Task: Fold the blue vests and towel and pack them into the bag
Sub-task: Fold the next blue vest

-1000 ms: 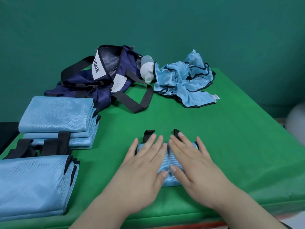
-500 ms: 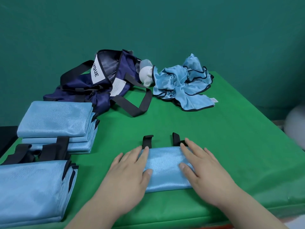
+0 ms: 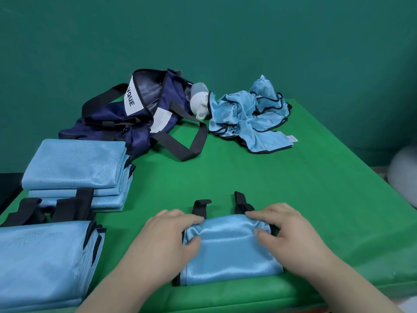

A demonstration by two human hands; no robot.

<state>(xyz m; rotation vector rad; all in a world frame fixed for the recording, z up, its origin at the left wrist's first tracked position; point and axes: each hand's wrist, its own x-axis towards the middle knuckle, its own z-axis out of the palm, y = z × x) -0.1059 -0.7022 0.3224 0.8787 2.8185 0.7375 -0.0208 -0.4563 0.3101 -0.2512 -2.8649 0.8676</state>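
Grips the folded vest [image 3: 228, 256] at its far corners with left hand [image 3: 167, 240] and right hand [image 3: 291, 233], fingers curled, instead of pressing flat at its middle as before. Puckers the far edge slightly upward.

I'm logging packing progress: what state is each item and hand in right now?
folded vest: folded, flat on the table, held at both far corners.
left hand: grips the vest's left far corner.
right hand: grips its right far corner.
bag: open, slumped on its side.
crumpled cloth: unfolded, heaped.
far stack: folded, piled.
near stack: folded.
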